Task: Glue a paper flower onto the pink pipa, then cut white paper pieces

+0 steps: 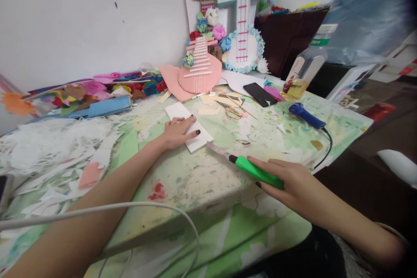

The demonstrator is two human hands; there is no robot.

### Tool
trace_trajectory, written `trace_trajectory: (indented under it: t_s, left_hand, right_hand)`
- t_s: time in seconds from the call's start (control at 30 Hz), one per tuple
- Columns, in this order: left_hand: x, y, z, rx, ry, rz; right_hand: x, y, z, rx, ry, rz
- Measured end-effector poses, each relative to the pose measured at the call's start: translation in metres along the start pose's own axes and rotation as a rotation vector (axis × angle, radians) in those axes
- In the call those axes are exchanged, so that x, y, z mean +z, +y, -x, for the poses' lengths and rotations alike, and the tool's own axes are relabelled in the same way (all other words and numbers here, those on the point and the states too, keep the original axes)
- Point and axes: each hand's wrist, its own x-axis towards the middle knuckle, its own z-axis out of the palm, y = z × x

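Under my left hand (179,132) lies a white foam-like strip (198,142), pressed flat to the table with the fingers spread. My right hand (283,178) is wrapped round the bright green handle of a utility knife (257,171). Its blade points left, and the tip is by the near right corner of the strip; whether it touches cannot be made out. Just beyond the strip are gold-handled scissors (233,112) and small cream paper scraps (208,111).
Paper instrument models (200,74) lean on the wall at the back. A phone (259,94), a bottle with yellow liquid (298,80) and a blue corded tool (306,115) lie to the right. White shreds (48,143) heap at left. A pale cable (130,205) crosses the foreground.
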Motion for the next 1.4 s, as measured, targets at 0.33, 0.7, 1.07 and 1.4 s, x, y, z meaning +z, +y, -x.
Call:
trace_trajectory:
  t_s: [0.33, 0.7, 1.07, 1.4]
  left_hand:
    - [0.0, 0.002, 0.0, -0.024, -0.001, -0.04]
    - [0.001, 0.004, 0.001, -0.037, 0.004, -0.05]
    - [0.003, 0.003, 0.0, -0.025, 0.018, -0.04]
    - [0.002, 0.008, 0.0, -0.029, 0.03, -0.05]
  right_hand:
    - [-0.002, -0.003, 0.004, -0.021, 0.02, 0.025]
    - [-0.001, -0.003, -0.001, -0.013, -0.008, 0.057]
    - [-0.002, -0.001, 0.0, -0.009, 0.001, 0.062]
    - [0.003, -0.002, -0.008, -0.008, 0.032, 0.134]
